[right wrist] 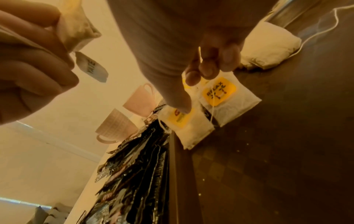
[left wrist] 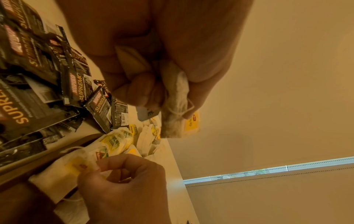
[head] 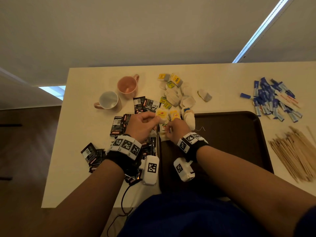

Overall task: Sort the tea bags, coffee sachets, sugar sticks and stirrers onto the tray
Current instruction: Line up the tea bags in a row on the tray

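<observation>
My left hand (head: 153, 119) grips a bunch of tea bags (left wrist: 175, 104) just left of the dark brown tray (head: 230, 142); a yellow-tagged one (head: 162, 115) sticks out of it. My right hand (head: 168, 132) pinches the corner of a tea bag with a yellow tag (right wrist: 226, 98) lying on the tray's far left corner, beside another tea bag (right wrist: 188, 125). A further tea bag (head: 189, 119) lies on the tray's far rim. Loose tea bags (head: 176, 94) are piled beyond the tray. Black coffee sachets (head: 119, 124) are spread to its left.
Two mugs, a pink one (head: 127, 85) and a pale one (head: 108, 100), stand at the far left of the table. Blue sugar sticks (head: 271, 101) lie at the far right and wooden stirrers (head: 295, 154) right of the tray. Most of the tray floor is bare.
</observation>
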